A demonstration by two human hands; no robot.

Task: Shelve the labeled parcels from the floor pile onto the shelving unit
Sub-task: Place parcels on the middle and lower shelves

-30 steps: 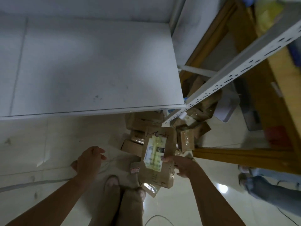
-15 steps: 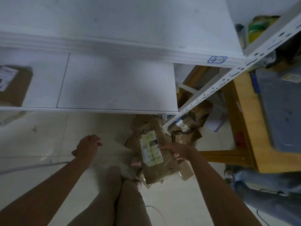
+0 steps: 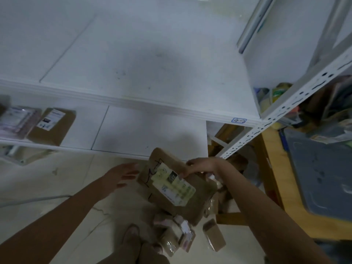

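Note:
My right hand (image 3: pixel 202 165) grips the far edge of a brown cardboard parcel (image 3: pixel 198 204) with a pale label and black handwriting, lifted above the floor pile (image 3: pixel 177 235) in front of the shelving unit (image 3: pixel 152 105). To the parcel's left, my left hand (image 3: pixel 122 174) hovers with fingers spread, a little apart from the box. A small tag reading 4-2 (image 3: pixel 239 120) sits on the edge of the upper white shelf. On the lower shelf at the left lie a labeled brown parcel (image 3: pixel 52 126) and a plastic-wrapped one (image 3: pixel 17 121).
A perforated white shelf post (image 3: pixel 282 105) slants across the right. Behind it stand a wooden table (image 3: pixel 274 168) bearing a grey bin (image 3: pixel 322 172) and clutter. More boxes lie under the shelf's right end. My feet (image 3: pixel 133 235) stand on pale floor tiles beside the pile.
I have risen and my view has lifted, showing the upper shelf surface. The parcel has come up with my right hand toward the shelves, and my left hand has opened and moved closer to it.

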